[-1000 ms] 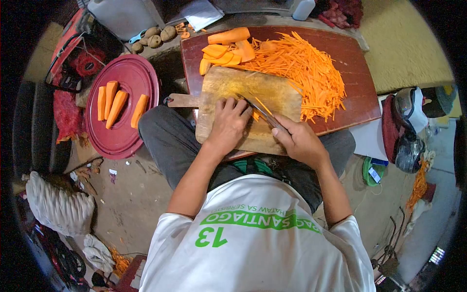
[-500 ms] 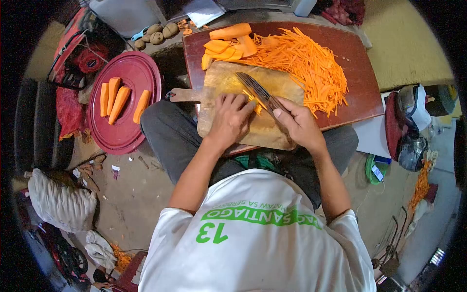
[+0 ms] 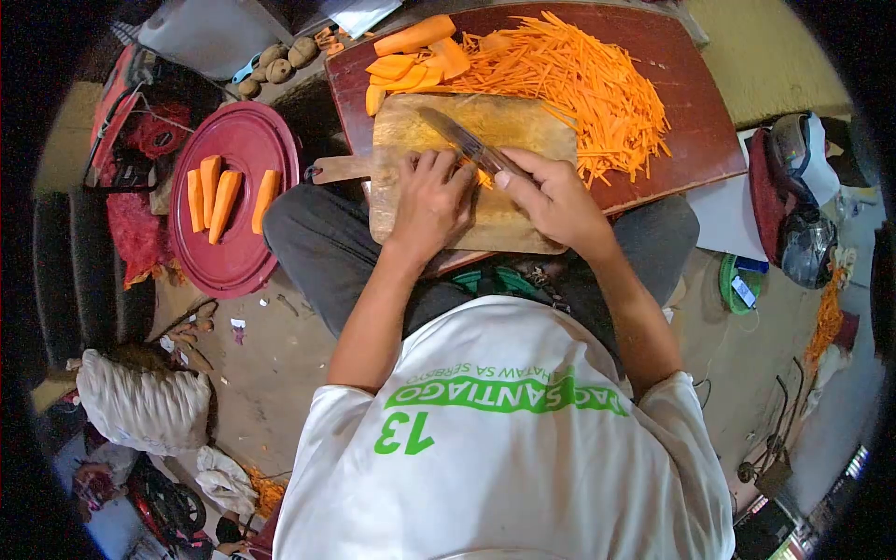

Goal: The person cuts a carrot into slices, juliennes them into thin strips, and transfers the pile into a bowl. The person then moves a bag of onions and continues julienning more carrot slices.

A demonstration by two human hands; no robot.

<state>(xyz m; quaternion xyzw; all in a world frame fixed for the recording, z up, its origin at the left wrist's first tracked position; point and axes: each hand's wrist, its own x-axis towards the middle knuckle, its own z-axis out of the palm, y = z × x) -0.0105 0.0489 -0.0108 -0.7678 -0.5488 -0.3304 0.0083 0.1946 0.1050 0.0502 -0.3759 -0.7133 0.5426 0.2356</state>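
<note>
My right hand [image 3: 560, 201] is wrapped round the handle of a kitchen knife [image 3: 450, 131], its blade slanting up to the left over a wooden cutting board [image 3: 513, 233]. My left hand [image 3: 432, 203] lies on the board with fingers bent, pressing on carrot slices [image 3: 483, 178] beside the blade. Knife and fingers hide most of those slices. Behind the board, a large heap of carrot strips [image 3: 597, 98] spreads over a dark red tabletop [image 3: 695, 140]. Thicker carrot slices [image 3: 401, 73] and a peeled carrot piece [image 3: 415, 35] lie at the heap's left.
Several peeled carrots [image 3: 224, 205] rest on a round red lid [image 3: 280, 140] to my left. The board's handle [image 3: 341, 169] juts out over my leg. Brown round vegetables [image 3: 278, 69] sit behind the lid. A green basket [image 3: 733, 285] stands on the floor at right.
The whole view has shifted slightly. Relative to the board, the knife and my right hand have moved a little left, and the blade now covers more of the cut carrot. My left hand stays on the slices.
</note>
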